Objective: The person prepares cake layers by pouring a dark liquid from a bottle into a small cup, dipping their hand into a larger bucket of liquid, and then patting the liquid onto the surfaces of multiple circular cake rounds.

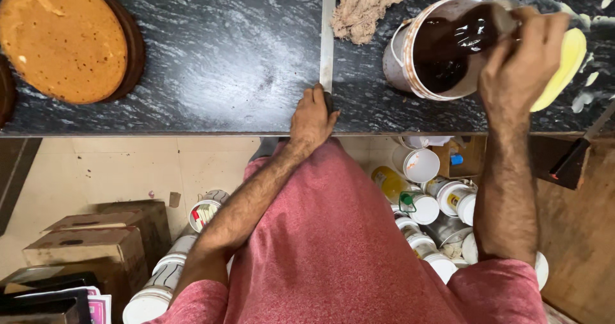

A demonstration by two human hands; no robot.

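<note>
On the dark stone surface (192, 61): right hand (522, 58) works a scraper in the white tub (442, 48) of dark glaze.
Right grip closed on the scraper handle; left hand (312, 116) closed on a long knife (327, 36) at the edge. Advice: keep the tub tilted, scrape along its wall.

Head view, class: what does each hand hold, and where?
Left hand grips the long knife by its handle; right hand tilts the bucket of chocolate sauce by its rim.
</note>
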